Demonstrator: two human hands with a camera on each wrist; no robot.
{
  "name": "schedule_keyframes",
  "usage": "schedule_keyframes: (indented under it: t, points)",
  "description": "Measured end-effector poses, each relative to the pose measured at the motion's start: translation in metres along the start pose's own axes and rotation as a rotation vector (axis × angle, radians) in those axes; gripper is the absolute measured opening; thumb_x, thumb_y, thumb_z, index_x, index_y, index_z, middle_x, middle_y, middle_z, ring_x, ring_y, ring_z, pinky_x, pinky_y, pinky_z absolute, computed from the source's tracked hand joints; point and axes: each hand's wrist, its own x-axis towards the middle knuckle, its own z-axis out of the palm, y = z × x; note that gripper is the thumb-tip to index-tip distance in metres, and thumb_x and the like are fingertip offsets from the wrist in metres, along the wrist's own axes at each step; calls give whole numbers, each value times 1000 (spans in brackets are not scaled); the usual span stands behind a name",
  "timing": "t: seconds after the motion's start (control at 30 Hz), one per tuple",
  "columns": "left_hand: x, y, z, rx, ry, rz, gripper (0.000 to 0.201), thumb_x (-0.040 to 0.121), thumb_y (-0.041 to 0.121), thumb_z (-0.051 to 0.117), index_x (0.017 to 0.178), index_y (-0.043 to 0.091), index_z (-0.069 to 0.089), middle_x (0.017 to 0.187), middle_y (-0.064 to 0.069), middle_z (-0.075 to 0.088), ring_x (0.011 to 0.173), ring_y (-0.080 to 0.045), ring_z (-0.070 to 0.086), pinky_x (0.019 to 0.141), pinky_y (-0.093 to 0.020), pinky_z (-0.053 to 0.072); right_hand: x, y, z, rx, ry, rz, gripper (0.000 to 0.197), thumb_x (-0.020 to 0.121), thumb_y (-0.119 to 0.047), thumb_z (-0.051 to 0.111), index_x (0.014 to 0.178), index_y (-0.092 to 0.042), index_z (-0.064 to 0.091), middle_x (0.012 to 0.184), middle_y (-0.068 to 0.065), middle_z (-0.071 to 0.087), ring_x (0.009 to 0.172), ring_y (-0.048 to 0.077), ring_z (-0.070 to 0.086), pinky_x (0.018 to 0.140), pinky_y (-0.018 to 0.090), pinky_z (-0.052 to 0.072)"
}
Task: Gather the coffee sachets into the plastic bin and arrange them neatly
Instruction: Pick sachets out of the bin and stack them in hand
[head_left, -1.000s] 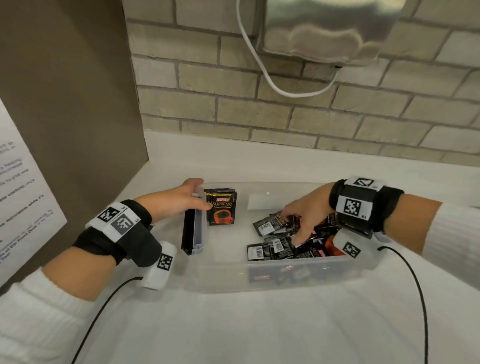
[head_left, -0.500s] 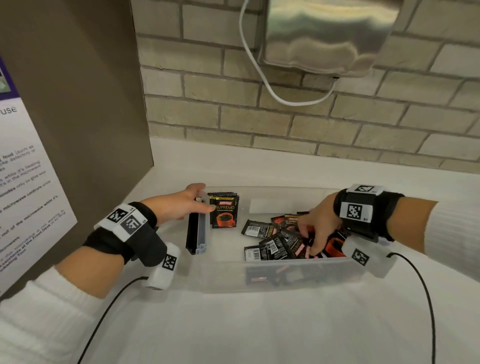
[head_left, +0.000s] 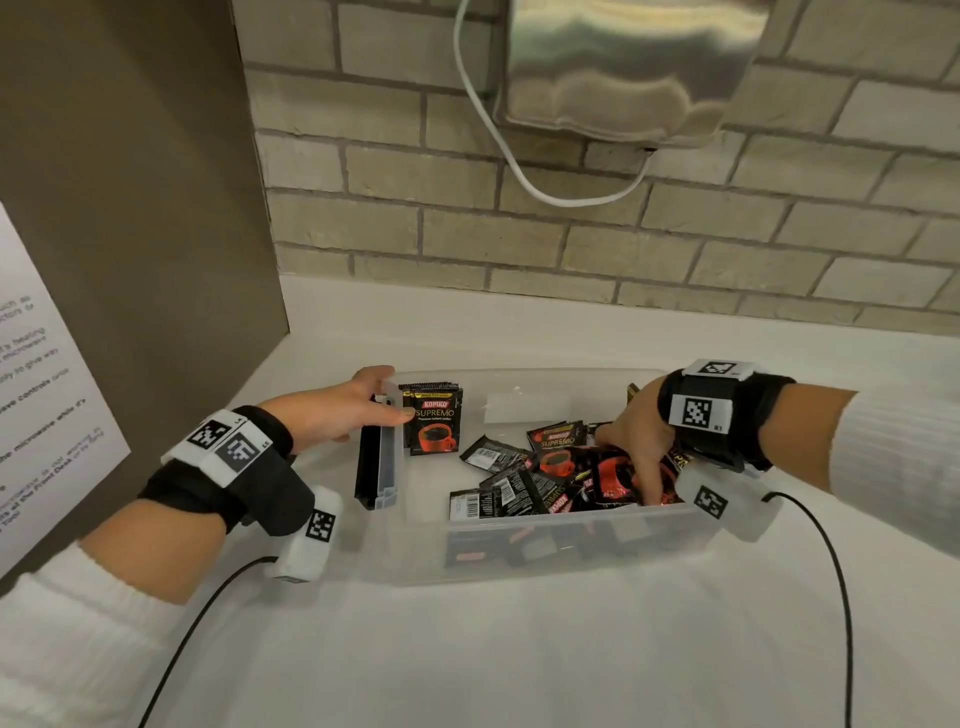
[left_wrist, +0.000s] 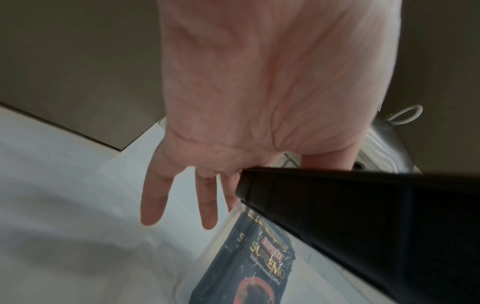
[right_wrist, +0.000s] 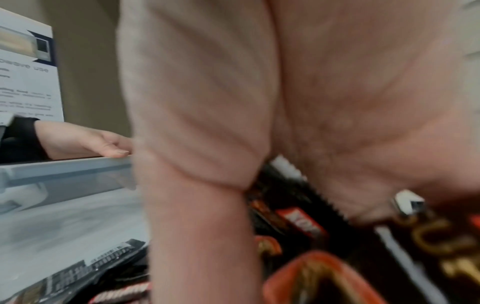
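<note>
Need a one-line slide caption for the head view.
Left hand steadies upright sachets in the clear bin while right hand digs into the loose pile.

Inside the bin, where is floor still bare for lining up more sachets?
Bare floor of the plastic bin lies between the upright sachets held by the left hand and the loose sachet pile. The right end is crowded, where the right hand digs.

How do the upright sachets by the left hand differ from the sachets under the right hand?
The upright sachets stand stacked, fronts facing forward, at the bin's left end; the loose sachets lie jumbled at its right end, several showing barcodes. The left hand steadies the stack; the right hand reaches into the pile. All are black sachets.
</note>
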Motion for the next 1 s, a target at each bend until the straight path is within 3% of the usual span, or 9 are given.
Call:
schedule_keyframes:
  t: [0.13,0.27,0.47,0.6,0.67,0.77,0.83,0.9,1.0]
  points:
    - [1,0,-2,24,-17,0,76,90,36,57,148,26,10,153,-1,23,134,-24,34,111,-43,31,-3,-4,-3,-85,131,-34,60,77,-10,72,131,-12,46,114,5,60,100,20,57,87,32,49]
    - [0,4,-4,101,4,23,76,91,34,57,149,19,11,153,-3,24,135,-22,33,108,-33,29,-20,2,-13,-69,303,-35,41,83,-11,66,122,-12,55,99,2,58,88,17,53,64,19,44]
    - [-12,34,-5,165,183,226,59,96,36,46,146,17,25,150,2,31,136,-15,33,104,-24,28,-64,29,-38,281,654,-43,25,83,-11,65,106,-17,60,91,2,66,74,15,59,64,21,47]
    - [-20,62,-7,-35,272,397,50,96,38,43,142,19,37,142,7,43,128,-7,40,105,-20,28,-74,29,-49,755,805,-272,23,81,-4,65,100,-15,63,89,10,69,81,27,66,80,42,56]
    - [-21,70,-4,-161,235,456,55,92,48,47,138,21,41,139,5,48,126,-8,45,110,-29,32,-69,14,-50,962,811,-477,22,81,2,63,97,-12,64,89,11,69,83,28,66,86,44,53]
    - [-23,75,8,-375,94,473,65,80,58,54,131,19,45,129,-1,58,119,-13,55,106,-37,40,-46,-16,-52,1303,724,-777,27,81,10,57,98,-9,62,93,10,68,90,28,63,92,42,48]
    - [-25,75,12,-570,16,454,54,79,49,54,125,21,49,127,-6,60,115,-23,59,100,-43,46,-29,-38,-50,1487,632,-915,27,82,12,54,99,-8,63,94,9,69,93,27,63,94,40,47]
    - [-22,69,9,-813,-35,393,51,85,39,54,131,18,47,130,-12,58,113,-33,60,95,-52,48,-15,-57,-47,1618,553,-981,25,83,10,54,96,-7,65,88,6,71,85,21,66,88,36,51]
    - [-16,53,5,-966,-46,342,40,95,24,49,133,16,45,127,-13,60,111,-34,61,88,-56,50,-2,-80,-41,1738,526,-998,23,86,8,53,105,-2,63,91,8,70,81,18,67,82,31,55]
